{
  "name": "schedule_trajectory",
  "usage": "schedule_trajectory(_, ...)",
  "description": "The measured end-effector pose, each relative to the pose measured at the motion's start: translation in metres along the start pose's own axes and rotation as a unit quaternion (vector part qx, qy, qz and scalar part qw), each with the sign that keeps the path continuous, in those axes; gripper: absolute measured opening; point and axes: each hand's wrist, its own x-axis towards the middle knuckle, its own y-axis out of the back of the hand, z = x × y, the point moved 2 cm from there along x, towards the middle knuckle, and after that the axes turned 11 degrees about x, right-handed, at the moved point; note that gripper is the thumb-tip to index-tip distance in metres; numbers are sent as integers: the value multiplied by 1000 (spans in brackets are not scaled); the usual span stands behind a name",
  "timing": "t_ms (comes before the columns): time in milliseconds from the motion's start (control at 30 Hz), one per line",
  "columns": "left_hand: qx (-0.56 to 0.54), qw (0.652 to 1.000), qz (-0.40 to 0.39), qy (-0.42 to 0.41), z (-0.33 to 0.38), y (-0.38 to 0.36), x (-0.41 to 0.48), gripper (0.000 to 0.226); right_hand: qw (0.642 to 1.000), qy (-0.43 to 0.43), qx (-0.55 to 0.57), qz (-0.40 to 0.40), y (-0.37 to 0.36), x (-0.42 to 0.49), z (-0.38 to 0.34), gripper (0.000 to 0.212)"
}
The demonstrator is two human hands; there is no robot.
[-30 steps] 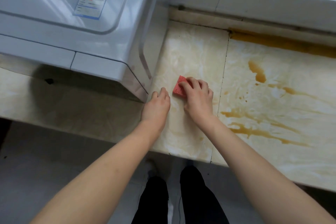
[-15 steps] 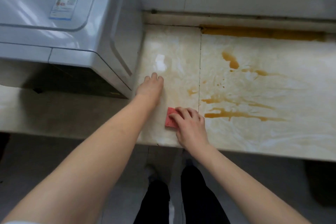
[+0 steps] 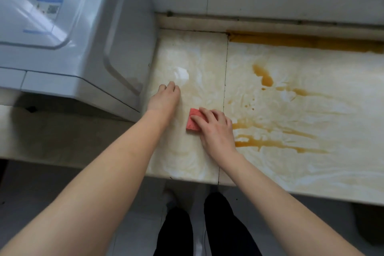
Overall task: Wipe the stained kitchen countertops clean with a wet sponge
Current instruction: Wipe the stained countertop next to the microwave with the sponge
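Fig.: right hand [image 3: 216,129] presses pink sponge [image 3: 192,122] flat on tabletop [image 3: 187,158]; left hand [image 3: 164,100] empty, fingers loose, braced just left of it. Risk: brown spill [image 3: 276,143] right of sponge may smear, drip off front edge.

Grey floor [image 3: 52,189], white appliance [image 3: 62,27] at left

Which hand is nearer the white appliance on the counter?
The left. The left hand rests flat on the countertop right beside the white appliance, while the right hand presses the pink sponge farther away, toward the orange stains.
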Motion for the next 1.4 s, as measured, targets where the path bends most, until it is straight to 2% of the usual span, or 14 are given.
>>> schedule_trajectory(367, 73, 997, -9, 0, 4, -4, 16, 44, 1000, -10, 11, 24, 17, 110, 18, 53)
schedule_trajectory(833, 107, 994, -11, 10, 3, -18, 23, 69, 1000, -22, -4, 18, 31, 204, 12, 60)
schedule_trajectory(967, 73, 995, -56, -32, -1, -12, 22, 60, 999, -26, 1, 21, 31, 207, 7, 60)
schedule_trajectory(1167, 83, 995, -49, -10, 1, -9, 23, 61, 1000, -27, 8, 7, 30, 182, 9, 53)
schedule_trajectory(1400, 86, 996, -18, -7, -2, -5, 20, 60, 1000, -17, 5, -20, 23, 97, 12, 54)
